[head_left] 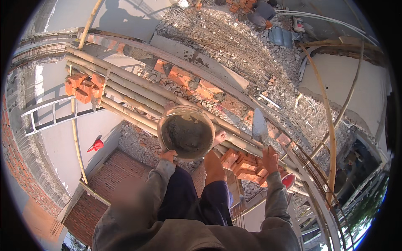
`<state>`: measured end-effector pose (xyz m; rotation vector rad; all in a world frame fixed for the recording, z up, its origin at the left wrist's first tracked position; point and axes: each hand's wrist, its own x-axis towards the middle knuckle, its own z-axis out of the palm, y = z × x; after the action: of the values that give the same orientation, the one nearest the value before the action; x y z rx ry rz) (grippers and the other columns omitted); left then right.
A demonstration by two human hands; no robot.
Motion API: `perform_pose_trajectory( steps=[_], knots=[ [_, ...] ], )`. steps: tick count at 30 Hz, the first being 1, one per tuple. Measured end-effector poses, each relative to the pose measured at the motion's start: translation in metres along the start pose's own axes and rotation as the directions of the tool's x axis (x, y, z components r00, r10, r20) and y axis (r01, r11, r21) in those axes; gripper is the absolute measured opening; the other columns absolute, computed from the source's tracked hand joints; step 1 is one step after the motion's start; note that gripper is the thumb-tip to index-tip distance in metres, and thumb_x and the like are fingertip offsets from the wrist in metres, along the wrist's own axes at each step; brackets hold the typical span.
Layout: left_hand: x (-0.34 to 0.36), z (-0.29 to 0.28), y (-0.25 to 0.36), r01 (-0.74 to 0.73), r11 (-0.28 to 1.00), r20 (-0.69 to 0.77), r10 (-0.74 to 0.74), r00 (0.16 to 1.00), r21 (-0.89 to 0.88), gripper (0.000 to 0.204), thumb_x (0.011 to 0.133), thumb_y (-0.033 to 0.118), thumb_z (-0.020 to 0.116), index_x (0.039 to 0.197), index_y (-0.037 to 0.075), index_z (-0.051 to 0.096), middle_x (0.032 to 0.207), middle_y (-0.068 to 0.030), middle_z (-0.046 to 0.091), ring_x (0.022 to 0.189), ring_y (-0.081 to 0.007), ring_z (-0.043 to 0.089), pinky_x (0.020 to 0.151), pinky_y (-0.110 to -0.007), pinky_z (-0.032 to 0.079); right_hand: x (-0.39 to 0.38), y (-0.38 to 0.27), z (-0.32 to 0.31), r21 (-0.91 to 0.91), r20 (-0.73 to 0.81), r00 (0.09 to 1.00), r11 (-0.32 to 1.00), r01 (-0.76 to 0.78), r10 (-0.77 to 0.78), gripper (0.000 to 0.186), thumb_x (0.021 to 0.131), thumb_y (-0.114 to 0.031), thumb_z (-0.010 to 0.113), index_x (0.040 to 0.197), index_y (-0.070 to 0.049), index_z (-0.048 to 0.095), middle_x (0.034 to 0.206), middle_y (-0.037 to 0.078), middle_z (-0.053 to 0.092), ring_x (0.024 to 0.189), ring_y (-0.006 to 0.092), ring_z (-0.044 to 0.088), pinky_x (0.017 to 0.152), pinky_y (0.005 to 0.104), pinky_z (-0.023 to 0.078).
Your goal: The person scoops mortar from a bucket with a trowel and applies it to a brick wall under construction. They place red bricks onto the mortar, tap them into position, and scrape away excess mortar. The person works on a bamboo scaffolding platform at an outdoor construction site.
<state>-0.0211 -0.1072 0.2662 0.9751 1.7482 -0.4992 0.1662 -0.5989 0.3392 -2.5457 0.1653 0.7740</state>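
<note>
A round bucket (pixel 210 125) of wet grey mortar (pixel 186 133) rests on the bamboo poles, between my bare feet. My left hand (pixel 168 156) is closed on the near-left edge of this bucket. In my right hand (pixel 270 159) is a trowel (pixel 259 125), its pointed grey blade directed away from me, over the edge of the low brick wall (pixel 180 77). The grip inside my fingers is hidden. A stack of orange bricks (pixel 247 164) lies on the poles just left of my right hand.
Long bamboo poles (pixel 142 99) form the narrow platform under me, with a drop beside them. More bricks (pixel 85 87) sit at its left end, near a metal ladder (pixel 54 111). A red container (pixel 288 180) stands at right. Beyond the wall are rubble (pixel 268 71) and another person (pixel 262 14).
</note>
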Motion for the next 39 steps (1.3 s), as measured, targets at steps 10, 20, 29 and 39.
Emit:
perform_pose_trajectory(
  steps=[10, 20, 29, 39],
  knots=[
    [0.006, -0.037, 0.035, 0.069, 0.875, -0.060, -0.111, 0.992, -0.479, 0.040, 0.078, -0.004, 0.066, 0.118, -0.007, 0.060, 0.109, -0.0207, 0.063, 0.093, -0.0378, 0.065, 0.071, -0.055, 0.058, 0.009, -0.193, 0.029, 0.053, 0.365, 0.916, 0.986, 0.156, -0.165, 0.028, 0.090, -0.015, 0.071, 0.113, 0.000, 0.065, 0.090, 0.022, 0.071, 0.079, 0.0329, 0.072, 0.071, 0.0459, 0.055],
    [0.064, -0.108, 0.088, -0.239, 0.921, -0.365, 0.118, 0.924, -0.307, 0.048, 0.079, -0.001, 0.068, 0.126, -0.003, 0.058, 0.111, -0.0194, 0.065, 0.087, -0.0307, 0.065, 0.074, -0.046, 0.055, 0.051, -0.363, 0.052, 0.060, 0.506, 0.816, 0.955, 0.289, -0.279, 0.018, 0.090, -0.013, 0.065, 0.104, -0.002, 0.061, 0.075, 0.017, 0.065, 0.066, 0.0291, 0.066, 0.062, 0.0429, 0.052],
    [0.051, -0.158, 0.113, -0.316, 0.909, -0.338, 0.218, 0.916, -0.271, 0.058, 0.073, -0.011, 0.062, 0.130, -0.001, 0.061, 0.096, -0.0076, 0.065, 0.077, -0.0192, 0.060, 0.068, -0.032, 0.049, 0.083, -0.375, 0.125, -0.083, 0.615, 0.785, 0.985, 0.154, -0.071, 0.026, 0.091, -0.017, 0.066, 0.107, 0.001, 0.058, 0.080, 0.015, 0.066, 0.065, 0.0245, 0.067, 0.057, 0.0401, 0.054],
    [0.041, -0.135, 0.051, -0.061, 0.688, -0.277, -0.209, 0.938, -0.723, 0.044, 0.067, -0.008, 0.069, 0.110, -0.006, 0.066, 0.084, -0.0122, 0.067, 0.069, -0.0234, 0.061, 0.060, -0.040, 0.050, 0.095, -0.402, 0.161, 0.027, 0.797, 0.571, 0.932, -0.361, 0.198, 0.013, 0.102, -0.017, 0.059, 0.095, -0.006, 0.060, 0.075, 0.005, 0.063, 0.055, 0.0125, 0.057, 0.049, 0.0299, 0.047]
  ],
)
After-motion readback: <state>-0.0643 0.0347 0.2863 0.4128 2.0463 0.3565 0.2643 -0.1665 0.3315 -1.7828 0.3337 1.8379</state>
